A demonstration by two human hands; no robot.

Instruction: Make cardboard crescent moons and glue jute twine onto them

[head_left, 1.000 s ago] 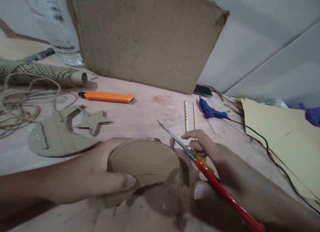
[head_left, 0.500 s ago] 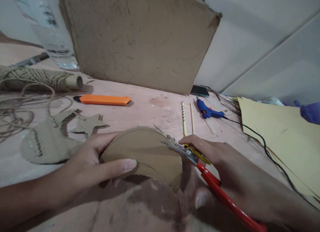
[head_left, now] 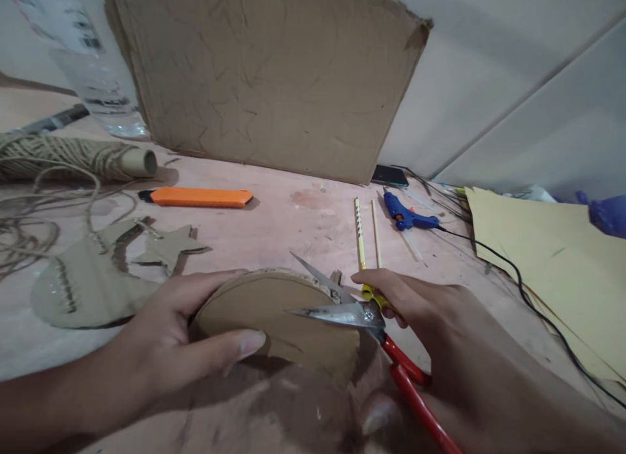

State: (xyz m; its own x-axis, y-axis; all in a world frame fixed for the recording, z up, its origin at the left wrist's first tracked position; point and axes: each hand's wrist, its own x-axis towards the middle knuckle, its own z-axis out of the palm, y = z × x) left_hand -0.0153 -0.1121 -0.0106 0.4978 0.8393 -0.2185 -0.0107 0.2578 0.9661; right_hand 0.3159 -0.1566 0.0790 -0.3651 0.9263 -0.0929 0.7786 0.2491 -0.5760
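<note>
- Head view first: the left hand (head_left: 161, 356) had the curved cardboard piece (head_left: 254, 307) pinched, thumb on its smooth brown face, nearer the wearer than the orange cutter (head_left: 200, 197).
- Right hand (head_left: 454, 349) was wrapped around the red-handled scissors (head_left: 342, 316), scuffed metal blades spread, one over the cardboard face and the other beyond its rough, fluffy rim.
- Compared with half a second earlier, those blades had opened wider, and the piece's far edge had dipped toward the wearer.
- Cardboard crescent (head_left: 92, 284) with stitched twine, plus a small star (head_left: 169, 245), lay just nearer than the cutter.
- Hairy twine roll (head_left: 98, 157) sat left of the cutter, loose strands everywhere lol.
- Big creased cardboard sheet (head_left: 274, 82) stood behind the cutter; shiny blue plastic glue gun (head_left: 408, 214) lay well right of it.
</note>
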